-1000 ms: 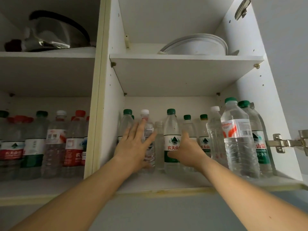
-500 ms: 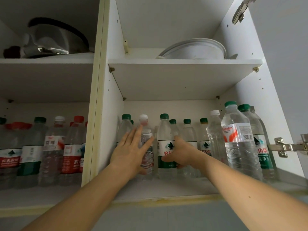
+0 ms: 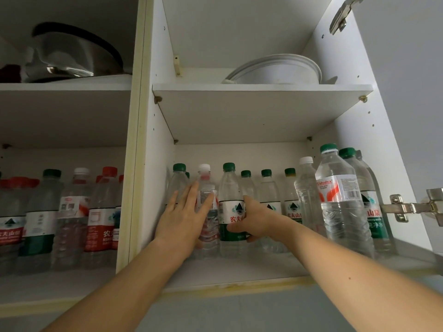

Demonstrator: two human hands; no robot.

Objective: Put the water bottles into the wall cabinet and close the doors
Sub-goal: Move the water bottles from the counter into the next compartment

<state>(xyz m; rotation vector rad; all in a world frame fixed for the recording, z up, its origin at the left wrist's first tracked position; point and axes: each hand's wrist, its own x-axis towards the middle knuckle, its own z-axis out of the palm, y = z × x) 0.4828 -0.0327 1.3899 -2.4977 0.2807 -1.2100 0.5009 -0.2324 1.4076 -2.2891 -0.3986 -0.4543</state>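
Upright green-label bottle (image 3: 232,209) pinched low by right hand (image 3: 255,220); flat, open left hand (image 3: 184,218) pressing white-capped bottle (image 3: 207,212) just left.

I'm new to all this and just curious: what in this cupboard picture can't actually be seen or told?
Head view, the only one:
- Cabinet doors: outside the frame; only a hinge shows.
- White-capped bottle: lower part covered by the left hand.
- Right hand fingertips: hidden behind the green-label bottle.
- Leftmost bottles: cut by the picture edge, dim.
- White dish: its base hidden by the shelf edge.
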